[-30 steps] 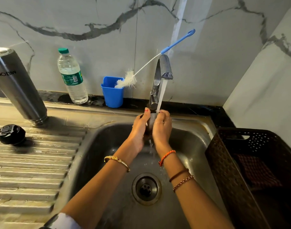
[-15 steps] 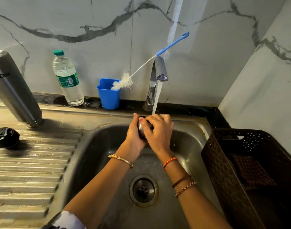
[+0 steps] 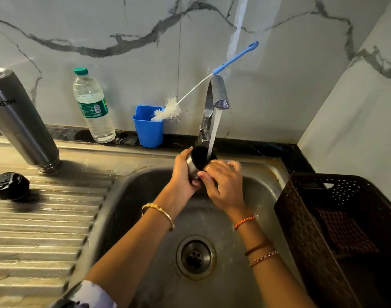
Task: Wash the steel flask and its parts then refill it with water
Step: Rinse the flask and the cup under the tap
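From the head camera, you see your two hands over the sink (image 3: 267,174), under the running tap (image 3: 214,101). Your left hand (image 3: 183,174) is curled round the side of the steel cup-lid (image 3: 195,162), and its dark opening is turned up and toward the tap so the water stream (image 3: 213,134) falls into it. Your right hand (image 3: 223,183) is on the other side, with curled fingers at the rim and the base; it seems to grip or rub the cup, but I cannot tell exactly which fingers are pressing.

The steel flask (image 3: 23,125) stands upside down on the ribbed drainboard (image 3: 41,230), well apart from your hands, and the black stopper (image 3: 10,185) lies just beside it on the ribs.

I judge the cup-lid is light and stiff, and it will not dent easily, but now it is wet and smooth, so it can slip. Hold it round the wall with the whole palm, not only with fingertips at the rim.

The flask body is probably heavier and long. Take it at the middle of the body, with a full grip, because a wet steel surface slides. The stopper has ridges and a flat top; pinch it by the sides.

The bottle brush (image 3: 167,111) leans in the blue holder (image 3: 149,130), near the tap.
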